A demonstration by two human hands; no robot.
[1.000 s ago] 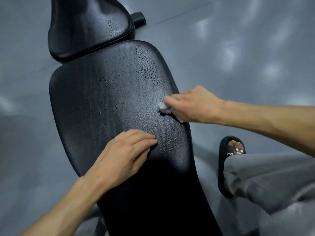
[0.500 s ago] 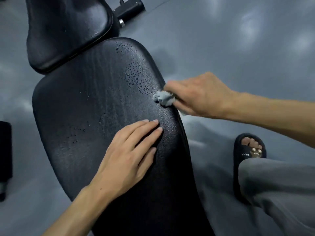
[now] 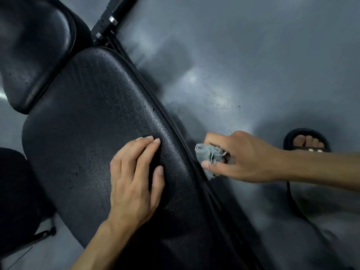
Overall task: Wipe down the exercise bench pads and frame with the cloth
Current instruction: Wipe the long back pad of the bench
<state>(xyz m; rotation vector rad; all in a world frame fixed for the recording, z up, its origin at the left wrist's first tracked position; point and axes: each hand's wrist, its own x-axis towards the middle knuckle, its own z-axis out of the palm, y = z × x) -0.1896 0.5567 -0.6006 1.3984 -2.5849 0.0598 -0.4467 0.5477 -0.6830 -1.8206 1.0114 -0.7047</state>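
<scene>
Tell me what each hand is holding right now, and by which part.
The right hand pinches the bunched grey cloth around its middle. The left hand holds nothing; it rests flat on the back pad.

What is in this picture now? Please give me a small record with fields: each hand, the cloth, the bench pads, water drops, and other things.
left hand: left hand rests flat on the long pad, fingers straight
right hand: right hand grips the cloth beside the pad's right edge
cloth: grey cloth, bunched, at the side of the pad
long pad: black long pad, textured
second pad: glossy second pad beyond it, upper left
water drops: scattered on both pads
frame: black frame at the top
other: sandal on the grey floor
</scene>
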